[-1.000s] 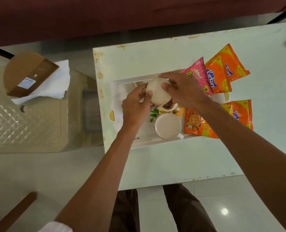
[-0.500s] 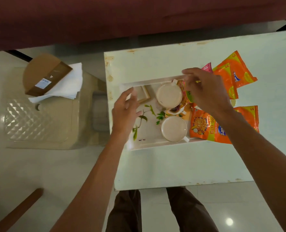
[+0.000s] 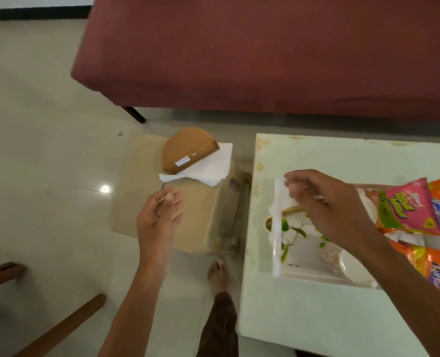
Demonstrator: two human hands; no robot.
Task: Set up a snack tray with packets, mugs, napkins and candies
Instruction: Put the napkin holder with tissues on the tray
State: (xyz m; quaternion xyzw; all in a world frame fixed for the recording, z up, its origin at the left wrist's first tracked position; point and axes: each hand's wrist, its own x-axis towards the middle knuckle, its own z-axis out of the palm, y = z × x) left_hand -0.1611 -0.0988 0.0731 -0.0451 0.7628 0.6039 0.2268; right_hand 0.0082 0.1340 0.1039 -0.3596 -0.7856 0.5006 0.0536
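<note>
My left hand is hovering spread, napkins just beyond it; my right hand is hanging curled over the tray, grip unclear, one pink packet beside it

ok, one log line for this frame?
step: napkins, likely | left hand: open, above stool, short of napkin stack | right hand: over tray, grip unclear

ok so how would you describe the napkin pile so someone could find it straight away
Left of the white table stands a beige plastic stool. The napkin pile lies at the stool's far end, as a loose stack of paper squares. It is the only white thing on the stool, and it is partly pinned under a brown half-round cardboard piece.
</note>
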